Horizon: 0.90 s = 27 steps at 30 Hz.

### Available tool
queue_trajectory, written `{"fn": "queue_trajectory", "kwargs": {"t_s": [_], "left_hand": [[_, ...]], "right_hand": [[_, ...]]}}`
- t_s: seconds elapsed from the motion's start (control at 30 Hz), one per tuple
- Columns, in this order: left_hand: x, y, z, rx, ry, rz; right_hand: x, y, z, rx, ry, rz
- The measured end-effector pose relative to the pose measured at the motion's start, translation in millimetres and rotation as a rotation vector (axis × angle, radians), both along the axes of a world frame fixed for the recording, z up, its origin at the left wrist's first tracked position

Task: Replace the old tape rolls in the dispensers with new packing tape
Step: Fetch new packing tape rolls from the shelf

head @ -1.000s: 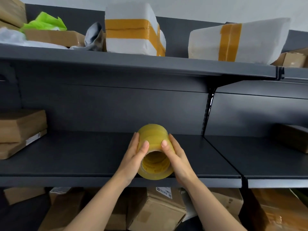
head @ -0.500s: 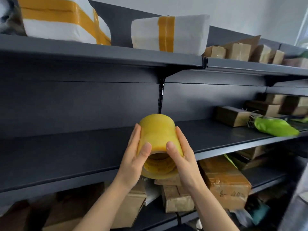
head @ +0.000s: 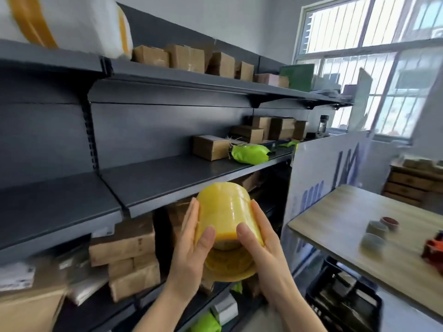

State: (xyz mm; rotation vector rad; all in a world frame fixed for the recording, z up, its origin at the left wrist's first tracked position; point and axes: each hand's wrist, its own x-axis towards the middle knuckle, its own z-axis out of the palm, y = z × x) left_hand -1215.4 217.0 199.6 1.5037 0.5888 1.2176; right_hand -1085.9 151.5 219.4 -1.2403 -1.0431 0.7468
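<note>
Along the left side stands a dark grey shelving unit [head: 167,178] with several tiers. Cardboard boxes [head: 211,147] sit on its upper, middle and lower shelves. A barred window [head: 359,44] is beyond the unit's far end. A wooden table [head: 335,224] stands to the right of the unit, well apart from it. A black crate [head: 342,305] sits low by the unit's base, under the table edge.

A yellow film-wrapped tape pack [head: 225,209] is held in the air in front of the unit, just below the front edge of its middle shelf. It is tilted, with the hollow core end facing the camera.

The left hand [head: 191,245] grips the pack's left side, fingers nearly straight along it and thumb laid over the near face. The right hand [head: 261,243] mirrors this on the right side. The pack is clamped between the palms.

A green bag [head: 250,153] lies on the unit's middle shelf, touching a box. On the table, right of the unit, are three small rolls [head: 375,230]. Just beside them is a red dispenser [head: 434,250], blurred and cut off by the frame.
</note>
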Motion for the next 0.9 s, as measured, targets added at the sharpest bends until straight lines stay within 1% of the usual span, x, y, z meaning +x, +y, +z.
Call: {"fn": "queue_trajectory", "kwargs": {"t_s": [0.13,0.2,0.33,0.43,0.57,0.73,0.9], "left_hand": [[82,-29,-10,-0.029,0.072,-0.081],[117,-44,-15,-0.037,0.102,-0.153],[181,-61,-31,-0.120,0.095,-0.362],[230,-78,-36,-0.158,0.079,-0.466],[294,-102,-39,-0.165,0.071,-0.549],[377,-121,-45,-0.185,0.090,-0.671],[468,-135,-50,-0.186,0.099,-0.788]], "right_hand": [[70,-43,-8,-0.037,0.096,-0.109],[103,-63,-11,-0.050,0.120,-0.175],[160,-100,-20,-0.069,0.152,-0.313],[201,-125,-27,-0.075,0.191,-0.407],[255,-158,-36,-0.111,0.167,-0.496],[322,-192,-46,-0.130,0.108,-0.539],[396,-210,-56,-0.113,0.019,-0.674]]}}
